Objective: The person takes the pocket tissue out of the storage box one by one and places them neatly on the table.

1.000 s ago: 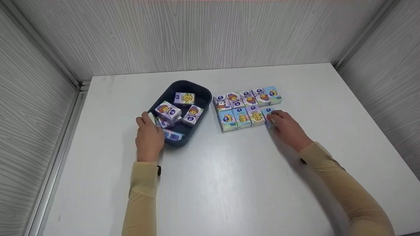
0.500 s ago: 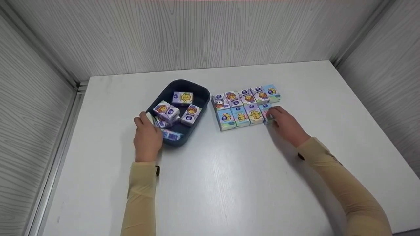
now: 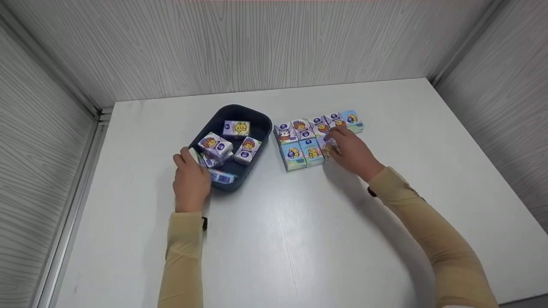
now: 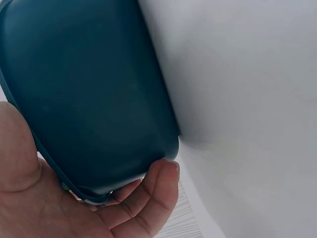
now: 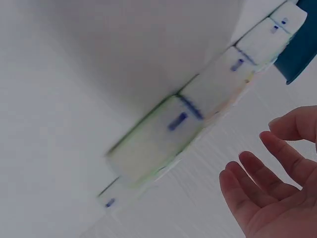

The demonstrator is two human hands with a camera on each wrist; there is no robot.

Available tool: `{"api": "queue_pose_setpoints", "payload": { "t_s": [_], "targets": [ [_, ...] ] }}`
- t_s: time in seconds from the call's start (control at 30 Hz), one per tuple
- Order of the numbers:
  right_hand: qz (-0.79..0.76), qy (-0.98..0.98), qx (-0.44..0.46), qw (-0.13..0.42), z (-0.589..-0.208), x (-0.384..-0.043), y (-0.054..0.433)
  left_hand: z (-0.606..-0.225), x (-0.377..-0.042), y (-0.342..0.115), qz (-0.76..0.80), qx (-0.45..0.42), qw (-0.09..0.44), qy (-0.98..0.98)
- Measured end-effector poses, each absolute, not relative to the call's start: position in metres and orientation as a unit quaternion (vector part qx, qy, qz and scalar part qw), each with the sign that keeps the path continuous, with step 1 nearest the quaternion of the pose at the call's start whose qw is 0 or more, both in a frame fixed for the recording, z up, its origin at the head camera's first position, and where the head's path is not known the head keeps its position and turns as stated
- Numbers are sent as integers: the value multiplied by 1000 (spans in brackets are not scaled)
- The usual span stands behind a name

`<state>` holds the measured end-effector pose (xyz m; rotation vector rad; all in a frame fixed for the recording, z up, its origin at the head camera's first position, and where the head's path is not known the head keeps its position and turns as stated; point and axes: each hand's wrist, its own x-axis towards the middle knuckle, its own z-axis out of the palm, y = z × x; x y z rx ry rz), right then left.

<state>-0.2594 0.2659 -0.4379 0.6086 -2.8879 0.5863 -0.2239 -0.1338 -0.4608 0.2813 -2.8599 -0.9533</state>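
My left hand [image 3: 191, 184] grips the near left side of a dark blue plastic tub [image 3: 260, 116]; in the left wrist view its fingers curl around the tub's end wall [image 4: 94, 99]. A whitish pack edge [image 3: 195, 155] shows beside the fingers. My right hand [image 3: 353, 154] hovers over the front row of small cartoon-printed packs [image 3: 311, 150], hiding that row's right end. In the right wrist view, the fingers [image 5: 262, 183] are loosely bent, apart from the row of packs [image 5: 153, 141], and hold nothing.
Several loose packs [image 3: 248, 149] lie jumbled inside the tub, one resting on another. Right of the tub, a back row of packs [image 3: 302, 127] lines up against the front row on the white table [image 3: 265, 239]. Grey wood-grain panels [image 3: 265, 47] stand behind and at both sides.
My right hand first slid the front row's right-end pack in against its neighbour, then let go and moved left over the rows. My left hand stays on the tub.
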Motion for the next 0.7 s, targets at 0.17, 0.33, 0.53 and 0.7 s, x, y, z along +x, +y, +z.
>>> {"api": "queue_pose_setpoints", "payload": {
  "t_s": [0.17, 0.33, 0.53, 0.7],
  "targets": [
    [208, -947, 237, 52, -421, -267, 213, -460, -225, -134, -319, 97, 48, -942],
    [222, -924, 308, 40, -409, -270, 159, -459, -224, -133, -320, 93, 53, -941],
    [215, -902, 373, 32, -403, -268, 104, -457, -222, -132, -312, 81, 52, -945],
    [228, -888, 399, 12, -404, -269, 71, -454, -221, -135, -294, 62, 41, -953]
  ]
}}
